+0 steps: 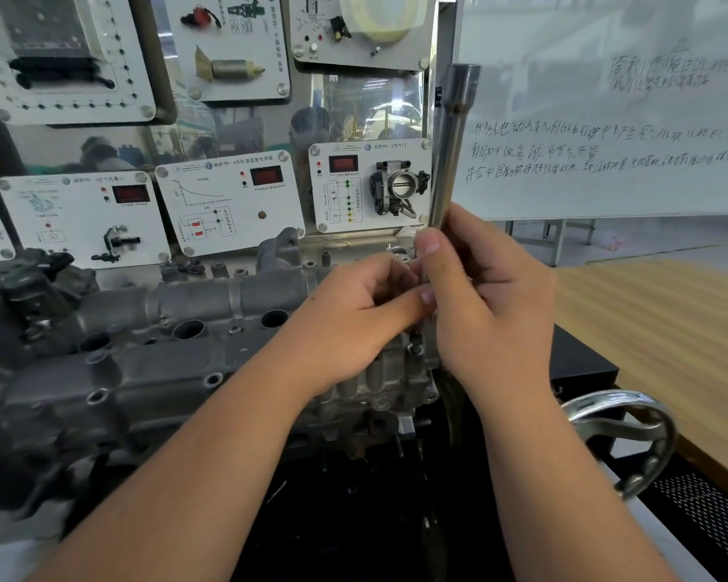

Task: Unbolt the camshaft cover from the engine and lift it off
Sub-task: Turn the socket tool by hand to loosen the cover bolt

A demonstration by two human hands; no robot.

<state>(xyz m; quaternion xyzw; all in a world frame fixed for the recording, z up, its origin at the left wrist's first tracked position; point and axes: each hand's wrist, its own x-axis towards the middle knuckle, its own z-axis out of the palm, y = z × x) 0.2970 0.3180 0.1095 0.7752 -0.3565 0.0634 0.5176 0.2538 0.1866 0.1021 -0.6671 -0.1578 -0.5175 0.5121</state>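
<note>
A grey cast camshaft cover (152,354) lies along the top of the engine, running from the left to the centre, with round plug holes and bolt bosses. A long steel socket wrench (450,136) stands nearly upright over the cover's right end. My right hand (488,304) grips the wrench's lower shaft. My left hand (354,325) pinches the shaft just below, thumb touching the right hand's fingers. The wrench's lower tip and the bolt under it are hidden by my hands.
Training panels with sensors and red displays (228,203) stand behind the engine. A whiteboard (606,119) with handwriting fills the upper right. A chrome handwheel (623,438) sticks out at the lower right, beside a wooden table (669,329).
</note>
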